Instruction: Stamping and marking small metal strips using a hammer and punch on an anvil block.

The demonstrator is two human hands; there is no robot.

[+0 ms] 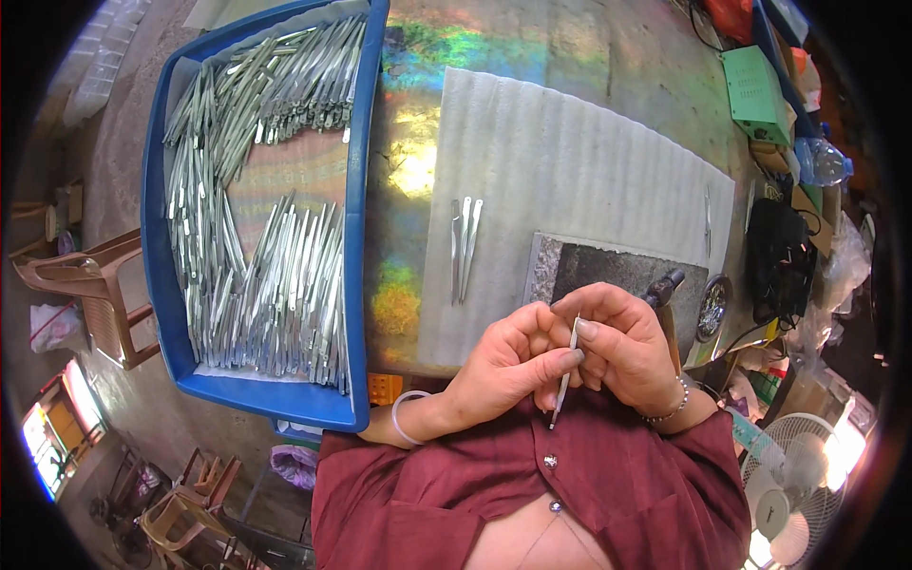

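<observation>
A slim silver metal strip [560, 399], narrow and pointed at its lower end, is pinched between both my hands in front of my chest. My left hand [518, 356] is closed, with its thumb lying along the strip. Around the strip's upper end my right hand [622, 342] is closed too, thumb and fingertips pressing on it. Similar slim metal strips [465, 247] lie on the white foam sheet [570, 152] beyond my left hand. A dark flat block [608, 271] rests just past my fingers, partly hidden by them.
To the left, a blue tray [358, 237] holds many metal strips [285, 294] in piles. Near my right hand are a hammer-like tool [665, 285] and a round dish [712, 309]. A green box [755, 95], plastic bottle [822, 161] and fan [793, 470] stand at the right.
</observation>
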